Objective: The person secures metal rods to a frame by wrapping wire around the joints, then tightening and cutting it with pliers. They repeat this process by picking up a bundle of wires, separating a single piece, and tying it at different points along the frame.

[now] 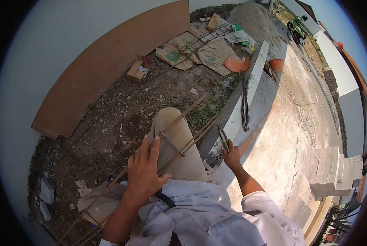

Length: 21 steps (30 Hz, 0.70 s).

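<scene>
Long thin steel bars [190,107] lie across my knee, running from the lower left to the upper right. A small metal stirrup [172,143] joins them over the knee. My left hand [144,170] rests on or just over the bars beside the stirrup, fingers spread and nothing in the palm that I can see. To the right, my right hand [231,156] is closed around dark metal pliers [223,136], held near the low wall's edge. Whether the pliers touch the wall is unclear.
A low wall [255,74] with a bundle of black wire [245,102] runs along the right. Ahead lie paper sacks [214,55], a small open box [139,69], an orange bucket [276,65] and a sand heap [255,20]. Pale blocks [335,170] are stacked at the right.
</scene>
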Each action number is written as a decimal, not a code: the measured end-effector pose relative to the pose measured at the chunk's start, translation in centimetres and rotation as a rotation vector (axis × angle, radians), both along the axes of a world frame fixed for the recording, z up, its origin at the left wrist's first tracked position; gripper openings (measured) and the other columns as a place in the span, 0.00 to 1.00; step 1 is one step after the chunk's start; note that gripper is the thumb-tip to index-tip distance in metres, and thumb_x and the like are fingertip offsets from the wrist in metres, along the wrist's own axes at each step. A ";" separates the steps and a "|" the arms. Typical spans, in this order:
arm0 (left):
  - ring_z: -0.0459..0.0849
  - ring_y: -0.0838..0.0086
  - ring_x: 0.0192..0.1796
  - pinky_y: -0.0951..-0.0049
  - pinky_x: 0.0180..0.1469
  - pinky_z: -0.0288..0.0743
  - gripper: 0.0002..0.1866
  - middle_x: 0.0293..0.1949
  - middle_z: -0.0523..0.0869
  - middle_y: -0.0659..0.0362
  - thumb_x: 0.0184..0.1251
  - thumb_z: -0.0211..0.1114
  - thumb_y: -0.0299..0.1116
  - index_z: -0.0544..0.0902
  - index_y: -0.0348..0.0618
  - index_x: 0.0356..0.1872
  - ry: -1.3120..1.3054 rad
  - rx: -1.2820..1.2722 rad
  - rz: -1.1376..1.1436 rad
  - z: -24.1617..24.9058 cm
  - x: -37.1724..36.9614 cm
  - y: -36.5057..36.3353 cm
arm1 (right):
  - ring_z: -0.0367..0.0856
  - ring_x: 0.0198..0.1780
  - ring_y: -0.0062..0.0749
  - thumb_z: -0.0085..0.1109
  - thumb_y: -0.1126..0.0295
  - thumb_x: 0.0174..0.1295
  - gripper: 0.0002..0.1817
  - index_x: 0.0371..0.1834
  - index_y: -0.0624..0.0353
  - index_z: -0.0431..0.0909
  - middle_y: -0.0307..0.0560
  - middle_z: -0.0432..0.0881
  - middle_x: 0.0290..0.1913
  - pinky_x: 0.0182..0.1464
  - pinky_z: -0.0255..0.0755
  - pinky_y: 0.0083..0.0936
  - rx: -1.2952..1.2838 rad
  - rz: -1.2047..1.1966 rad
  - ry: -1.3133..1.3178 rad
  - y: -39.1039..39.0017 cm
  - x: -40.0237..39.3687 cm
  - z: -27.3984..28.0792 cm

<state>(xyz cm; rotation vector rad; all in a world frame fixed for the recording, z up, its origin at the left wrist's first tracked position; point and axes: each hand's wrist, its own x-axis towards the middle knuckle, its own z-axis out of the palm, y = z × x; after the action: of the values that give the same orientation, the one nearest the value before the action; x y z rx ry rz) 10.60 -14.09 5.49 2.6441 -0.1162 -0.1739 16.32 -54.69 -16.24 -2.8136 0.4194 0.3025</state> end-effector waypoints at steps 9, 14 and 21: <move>0.83 0.49 0.64 0.54 0.67 0.79 0.51 0.63 0.82 0.44 0.42 0.86 0.31 0.76 0.36 0.75 -0.080 -0.082 -0.063 -1.4 1.6 -1.1 | 0.78 0.66 0.68 0.67 0.54 0.71 0.33 0.71 0.67 0.75 0.74 0.79 0.63 0.68 0.73 0.50 0.094 -0.229 -0.382 -9.1 7.9 -1.8; 0.81 0.48 0.66 0.50 0.68 0.77 0.55 0.65 0.79 0.44 0.43 0.88 0.36 0.73 0.37 0.78 -0.053 -0.099 -0.057 0.9 3.9 -2.0 | 0.86 0.59 0.65 0.67 0.60 0.71 0.23 0.60 0.68 0.85 0.74 0.87 0.55 0.64 0.77 0.49 0.140 -0.430 -0.439 -14.6 11.9 -4.9; 0.75 0.48 0.74 0.48 0.75 0.68 0.64 0.72 0.75 0.43 0.40 0.91 0.41 0.65 0.40 0.83 -0.015 0.013 -0.026 -1.3 3.4 -2.2 | 0.91 0.48 0.60 0.70 0.65 0.66 0.15 0.40 0.70 0.91 0.68 0.91 0.41 0.55 0.81 0.47 0.258 -0.561 -0.307 -15.6 12.5 -6.4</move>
<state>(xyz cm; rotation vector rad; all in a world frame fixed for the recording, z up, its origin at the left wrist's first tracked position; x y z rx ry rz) 14.04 -16.27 4.18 2.6577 -0.1552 -0.1647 28.79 -70.25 -22.65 -2.3159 0.9796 -0.1805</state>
